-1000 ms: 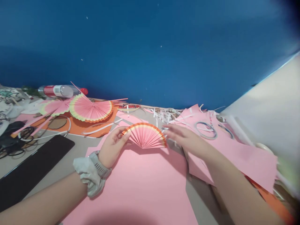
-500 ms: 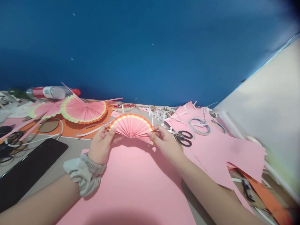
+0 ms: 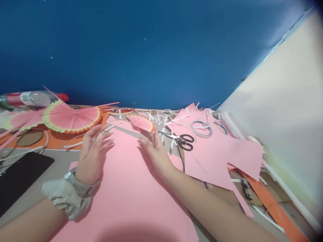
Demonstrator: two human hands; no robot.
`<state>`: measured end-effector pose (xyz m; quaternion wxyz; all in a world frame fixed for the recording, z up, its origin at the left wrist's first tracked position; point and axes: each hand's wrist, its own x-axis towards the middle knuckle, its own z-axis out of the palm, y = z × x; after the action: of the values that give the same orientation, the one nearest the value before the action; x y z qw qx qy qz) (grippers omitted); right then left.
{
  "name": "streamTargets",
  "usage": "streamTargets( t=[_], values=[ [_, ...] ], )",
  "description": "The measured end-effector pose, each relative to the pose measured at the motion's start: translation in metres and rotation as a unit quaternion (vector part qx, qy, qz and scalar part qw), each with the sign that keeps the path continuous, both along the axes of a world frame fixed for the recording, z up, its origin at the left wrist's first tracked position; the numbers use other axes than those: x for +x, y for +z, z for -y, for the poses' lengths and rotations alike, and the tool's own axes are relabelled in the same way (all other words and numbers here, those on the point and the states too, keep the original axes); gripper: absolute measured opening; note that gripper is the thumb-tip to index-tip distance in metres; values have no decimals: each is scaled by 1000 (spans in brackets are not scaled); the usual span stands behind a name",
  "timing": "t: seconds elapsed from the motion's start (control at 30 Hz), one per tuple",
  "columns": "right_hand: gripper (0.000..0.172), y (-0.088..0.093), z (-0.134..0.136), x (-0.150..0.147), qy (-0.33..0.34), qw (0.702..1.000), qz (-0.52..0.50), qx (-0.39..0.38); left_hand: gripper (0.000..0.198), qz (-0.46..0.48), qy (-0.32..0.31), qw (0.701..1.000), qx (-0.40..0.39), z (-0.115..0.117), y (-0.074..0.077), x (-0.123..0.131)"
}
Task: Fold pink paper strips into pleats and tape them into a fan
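My left hand hovers open, fingers spread, over the far left corner of a large pink paper sheet. It holds nothing. A watch and a grey scrunchie sit on that wrist. My right hand reaches forward over the sheet's far edge and pinches one end of a small pleated pink paper fan with an orange and yellow rim. The fan is partly folded together and tilts up to the left of my fingertips.
Two bigger pleated fans lie on orange paper at the back left, a bottle behind them. Black scissors and a tape ring lie on pink offcuts to the right. A black flat object lies at the left.
My left hand has let go of the small fan and opened. The fan has closed up from a half circle and moved away from me in my right hand. The view has swung right.
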<state>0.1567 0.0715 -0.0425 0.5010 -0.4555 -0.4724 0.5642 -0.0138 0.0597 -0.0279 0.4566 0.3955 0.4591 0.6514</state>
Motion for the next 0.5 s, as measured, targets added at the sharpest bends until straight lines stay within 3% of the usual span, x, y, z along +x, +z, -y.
streamTargets(
  t=[0.1, 0.23, 0.3, 0.33, 0.43, 0.5],
  values=[
    [79, -2, 2, 2, -51, 995, 68, 46, 26, -52, 3, 999, 2, -2, 15, -8],
    [70, -1, 7, 4, -82, 973, 177, 119, 28, -201, -51, 978, -8, -6, 55, -37],
    [54, 1, 10, 4, -47, 961, 230, 147, 35, -449, -145, 882, -13, -3, 67, -54],
    [45, 3, 12, 3, -19, 953, 256, 159, 37, -521, -164, 837, 2, 0, 69, -62],
    [30, 5, 17, 0, 58, 925, 331, 179, 54, -655, -164, 737, 20, 12, 58, -75],
    [40, 7, 19, -1, 87, 906, 373, 182, 56, -700, -207, 683, -14, 19, 45, -77]
  ],
)
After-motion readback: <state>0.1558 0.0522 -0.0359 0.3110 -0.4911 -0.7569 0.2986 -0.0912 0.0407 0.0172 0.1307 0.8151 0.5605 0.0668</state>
